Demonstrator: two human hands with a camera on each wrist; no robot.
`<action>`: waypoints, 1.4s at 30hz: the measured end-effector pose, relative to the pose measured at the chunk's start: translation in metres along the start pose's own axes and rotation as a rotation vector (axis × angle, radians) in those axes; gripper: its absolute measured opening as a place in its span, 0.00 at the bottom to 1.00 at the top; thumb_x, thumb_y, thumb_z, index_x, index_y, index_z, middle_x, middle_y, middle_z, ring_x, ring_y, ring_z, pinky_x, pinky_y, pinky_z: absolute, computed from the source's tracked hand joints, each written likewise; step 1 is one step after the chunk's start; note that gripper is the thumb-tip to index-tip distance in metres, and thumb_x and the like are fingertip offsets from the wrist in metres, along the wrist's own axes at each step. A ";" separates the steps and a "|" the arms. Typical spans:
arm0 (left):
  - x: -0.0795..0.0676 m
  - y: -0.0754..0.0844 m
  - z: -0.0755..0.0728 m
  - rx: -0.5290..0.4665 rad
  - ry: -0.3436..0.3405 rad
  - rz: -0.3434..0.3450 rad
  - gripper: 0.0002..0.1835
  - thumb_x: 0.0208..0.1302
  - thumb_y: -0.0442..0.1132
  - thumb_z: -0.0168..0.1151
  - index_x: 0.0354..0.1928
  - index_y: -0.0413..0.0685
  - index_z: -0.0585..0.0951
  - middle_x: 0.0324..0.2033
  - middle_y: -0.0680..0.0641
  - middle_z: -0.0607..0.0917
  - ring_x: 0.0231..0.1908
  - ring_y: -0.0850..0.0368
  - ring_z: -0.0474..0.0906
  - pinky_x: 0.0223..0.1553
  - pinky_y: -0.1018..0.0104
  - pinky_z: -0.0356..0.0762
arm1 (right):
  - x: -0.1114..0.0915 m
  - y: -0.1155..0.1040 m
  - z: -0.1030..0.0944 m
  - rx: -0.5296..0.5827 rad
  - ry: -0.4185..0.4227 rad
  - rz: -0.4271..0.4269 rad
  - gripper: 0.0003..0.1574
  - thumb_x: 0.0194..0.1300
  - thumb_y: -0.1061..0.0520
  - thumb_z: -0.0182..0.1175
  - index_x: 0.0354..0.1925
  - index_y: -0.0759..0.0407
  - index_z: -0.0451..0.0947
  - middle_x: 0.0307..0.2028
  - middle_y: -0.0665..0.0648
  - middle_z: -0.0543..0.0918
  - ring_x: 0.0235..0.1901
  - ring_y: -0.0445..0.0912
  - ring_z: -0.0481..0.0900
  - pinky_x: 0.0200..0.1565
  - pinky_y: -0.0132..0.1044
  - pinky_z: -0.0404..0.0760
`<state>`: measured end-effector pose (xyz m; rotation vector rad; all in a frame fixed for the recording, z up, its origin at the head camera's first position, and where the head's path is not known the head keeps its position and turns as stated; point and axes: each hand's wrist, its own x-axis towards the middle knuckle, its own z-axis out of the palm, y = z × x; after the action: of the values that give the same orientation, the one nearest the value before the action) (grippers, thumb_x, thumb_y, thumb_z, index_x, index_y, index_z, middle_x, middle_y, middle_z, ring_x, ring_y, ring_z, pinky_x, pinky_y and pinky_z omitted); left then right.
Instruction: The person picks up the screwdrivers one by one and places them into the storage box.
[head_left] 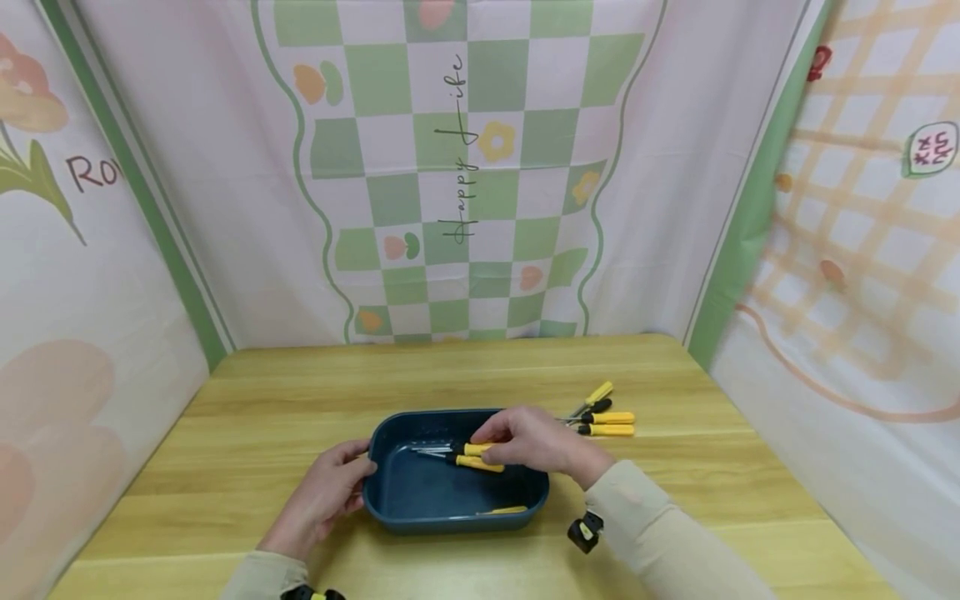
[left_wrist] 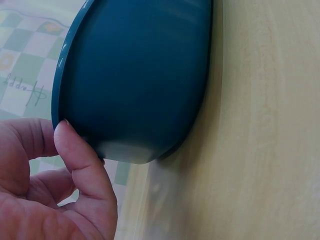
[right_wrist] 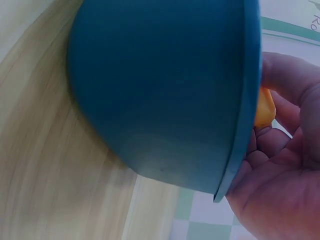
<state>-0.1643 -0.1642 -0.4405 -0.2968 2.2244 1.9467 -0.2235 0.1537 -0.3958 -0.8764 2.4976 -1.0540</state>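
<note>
A dark blue rectangular basin [head_left: 435, 526] with rounded corners stands on the table. My left hand [head_left: 330, 492] pinches its left rim, the thumb [left_wrist: 80, 155] lying on the outer wall in the left wrist view. Over the right part of the basin, my right hand [head_left: 532, 439] grips a yellow-handled screwdriver [head_left: 477, 448], its shaft pointing left. Just below it another yellow and black screwdriver [head_left: 478, 463] lies nearly parallel. One more yellow handle [head_left: 510, 509] shows along the basin's near wall. In the right wrist view, an orange-yellow handle end [right_wrist: 265, 107] appears between thumb and fingers, partly behind the rim.
Right of the basin, several screwdrivers [head_left: 609, 418] with yellow or black handles lie in a loose group on the wooden table [head_left: 262, 400]. Printed curtains [head_left: 480, 192] hang behind and at both sides of the table.
</note>
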 end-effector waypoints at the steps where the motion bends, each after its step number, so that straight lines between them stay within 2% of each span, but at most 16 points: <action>1: 0.000 0.000 0.000 0.000 0.001 0.000 0.27 0.73 0.35 0.56 0.72 0.38 0.73 0.40 0.45 0.77 0.30 0.56 0.76 0.24 0.71 0.77 | 0.001 -0.001 0.001 -0.006 -0.003 0.000 0.17 0.70 0.54 0.68 0.55 0.55 0.87 0.46 0.48 0.90 0.41 0.40 0.86 0.45 0.37 0.86; 7: 0.000 0.001 0.000 0.006 -0.001 -0.010 0.26 0.74 0.35 0.56 0.72 0.39 0.73 0.41 0.45 0.77 0.30 0.56 0.76 0.24 0.71 0.77 | 0.005 -0.002 0.007 -0.024 -0.021 -0.008 0.15 0.69 0.56 0.69 0.53 0.56 0.88 0.42 0.48 0.90 0.34 0.39 0.84 0.40 0.34 0.85; 12: 0.000 0.002 0.000 0.005 -0.002 -0.013 0.26 0.73 0.35 0.56 0.72 0.39 0.73 0.40 0.45 0.76 0.30 0.56 0.75 0.24 0.71 0.77 | 0.007 -0.001 0.010 -0.038 -0.027 -0.010 0.14 0.69 0.56 0.69 0.52 0.56 0.89 0.42 0.49 0.90 0.34 0.39 0.84 0.38 0.35 0.85; 19: 0.000 0.000 0.002 -0.010 0.010 0.000 0.26 0.71 0.34 0.57 0.70 0.36 0.74 0.41 0.44 0.79 0.29 0.57 0.76 0.23 0.72 0.75 | 0.010 -0.002 0.013 -0.059 -0.038 0.009 0.14 0.69 0.55 0.69 0.52 0.55 0.89 0.44 0.49 0.90 0.38 0.39 0.83 0.43 0.37 0.85; 26: -0.001 0.001 0.002 -0.008 0.014 -0.003 0.26 0.72 0.34 0.57 0.70 0.37 0.74 0.46 0.41 0.80 0.29 0.56 0.76 0.23 0.72 0.75 | 0.013 -0.003 0.017 -0.147 -0.044 0.018 0.14 0.69 0.55 0.69 0.51 0.54 0.89 0.45 0.48 0.90 0.39 0.38 0.82 0.47 0.39 0.84; 42: 0.001 0.000 0.001 -0.003 0.013 -0.009 0.26 0.72 0.35 0.57 0.71 0.38 0.74 0.45 0.42 0.80 0.30 0.56 0.76 0.23 0.71 0.76 | 0.017 -0.002 0.021 -0.199 -0.048 0.012 0.14 0.68 0.55 0.69 0.50 0.54 0.90 0.44 0.48 0.90 0.36 0.36 0.81 0.45 0.36 0.84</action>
<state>-0.1653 -0.1632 -0.4406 -0.3205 2.2244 1.9496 -0.2261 0.1301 -0.4093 -0.9279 2.5958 -0.7799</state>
